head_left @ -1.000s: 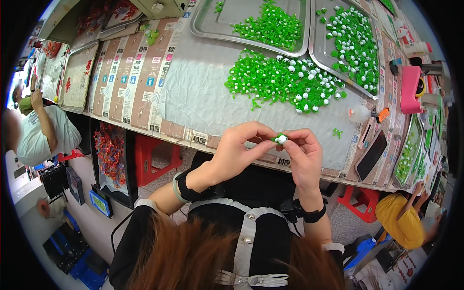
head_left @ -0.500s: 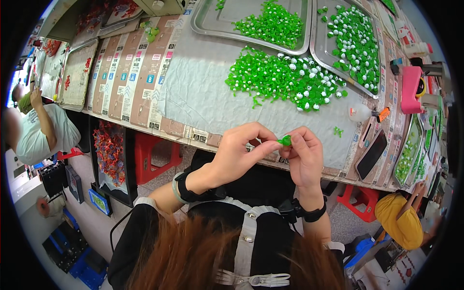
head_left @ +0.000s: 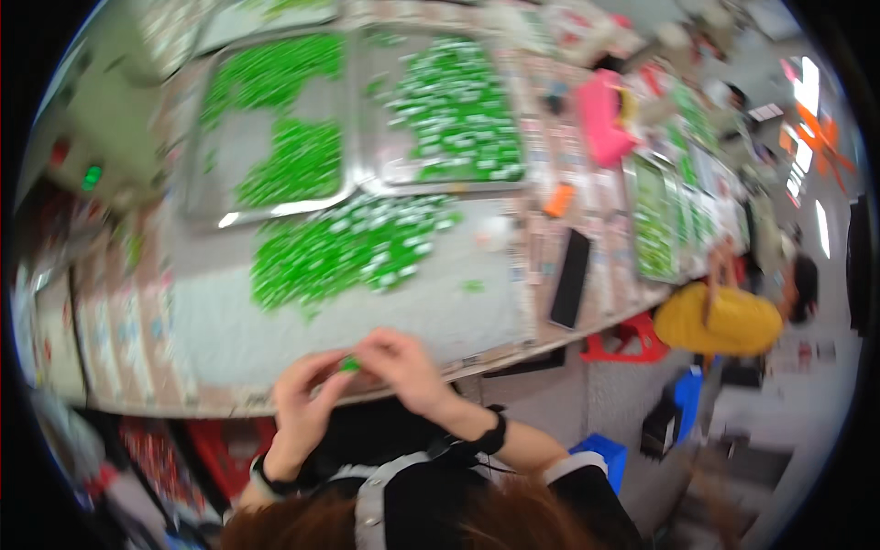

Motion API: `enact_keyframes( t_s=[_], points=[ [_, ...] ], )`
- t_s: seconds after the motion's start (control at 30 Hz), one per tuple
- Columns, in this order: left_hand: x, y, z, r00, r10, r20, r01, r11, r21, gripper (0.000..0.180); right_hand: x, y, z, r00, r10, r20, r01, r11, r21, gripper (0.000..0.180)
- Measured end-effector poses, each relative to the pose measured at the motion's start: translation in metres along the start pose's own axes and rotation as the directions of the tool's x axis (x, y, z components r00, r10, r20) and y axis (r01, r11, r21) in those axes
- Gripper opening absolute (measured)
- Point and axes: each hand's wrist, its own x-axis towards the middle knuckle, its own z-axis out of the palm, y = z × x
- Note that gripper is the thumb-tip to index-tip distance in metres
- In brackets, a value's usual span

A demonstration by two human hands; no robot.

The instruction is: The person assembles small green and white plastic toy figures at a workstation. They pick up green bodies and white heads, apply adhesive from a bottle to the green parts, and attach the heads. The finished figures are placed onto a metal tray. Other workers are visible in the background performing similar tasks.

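Observation:
A small green plastic piece (head_left: 350, 364) sits between the fingertips of both hands, just above the table's near edge. My left hand (head_left: 304, 408) pinches it from the left with thumb and forefinger. My right hand (head_left: 408, 374) closes on it from the other side, its fingers bent. Beyond the hands, a heap of green and white pieces (head_left: 339, 247) lies on a pale sheet (head_left: 215, 321). One loose green piece (head_left: 472, 286) lies apart on the sheet's right. Motion smears the view, so fine details of the held piece are lost.
Behind the heap stand two metal trays, a left tray (head_left: 197, 174) and a right tray (head_left: 440, 186), with green pieces. A phone (head_left: 570, 280), an orange-tipped thing (head_left: 559, 199) and a pink holder (head_left: 605, 119) are to the right. A person in yellow (head_left: 720, 319) works farther right.
The view has swung to the right, so the trays and heap now appear further left and more of the right side shows. Both hands still pinch the green piece.

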Motion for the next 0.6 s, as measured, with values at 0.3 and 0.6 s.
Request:
enact_keyframes(
  t_s=[0.3,0.6],
  points=[
    [0.006,0.005,0.011,0.994,-0.105,0.001,0.105,0.993,-0.055,0.017,0.005,0.014,-0.009,0.982,-0.159,0.102,0.147,0.982,0.115,0.016],
    [0.002,-0.002,0.011,0.989,-0.136,0.058,0.138,0.990,-0.034,0.022,0.005,0.020,-0.012,0.981,-0.149,0.126,0.138,0.986,0.090,0.014]
  ],
)
